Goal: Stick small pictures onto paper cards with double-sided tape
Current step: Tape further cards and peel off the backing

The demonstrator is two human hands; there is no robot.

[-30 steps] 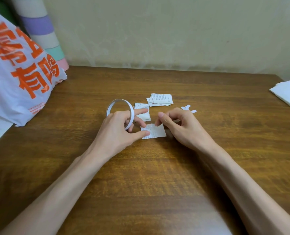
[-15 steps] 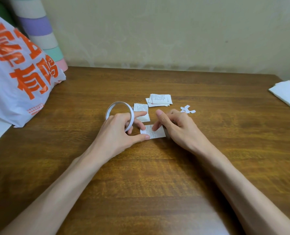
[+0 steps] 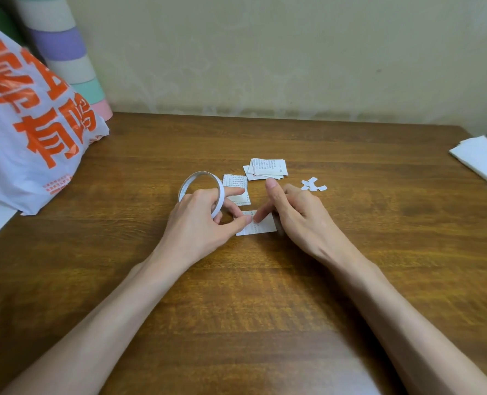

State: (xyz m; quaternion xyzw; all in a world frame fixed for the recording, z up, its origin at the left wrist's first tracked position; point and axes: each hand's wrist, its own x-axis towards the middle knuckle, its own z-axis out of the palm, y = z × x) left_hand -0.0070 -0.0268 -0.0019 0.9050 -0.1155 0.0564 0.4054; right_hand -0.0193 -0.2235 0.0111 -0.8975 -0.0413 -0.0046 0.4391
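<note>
Home: wood desk (image 3: 236, 303) w/ shopping bag (image 3: 23, 143)

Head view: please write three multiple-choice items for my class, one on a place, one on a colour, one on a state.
1. Where on the table do the white scraps lie? A front edge B just beyond the right hand C far left corner
2. The plastic bag has print in: A orange B blue C black
3. The tape roll is: A lying flat, untouched B standing alone C gripped by the left hand
Key: B, they sit past the knuckles; A, big orange characters; C, fingers curl through the ring.
</note>
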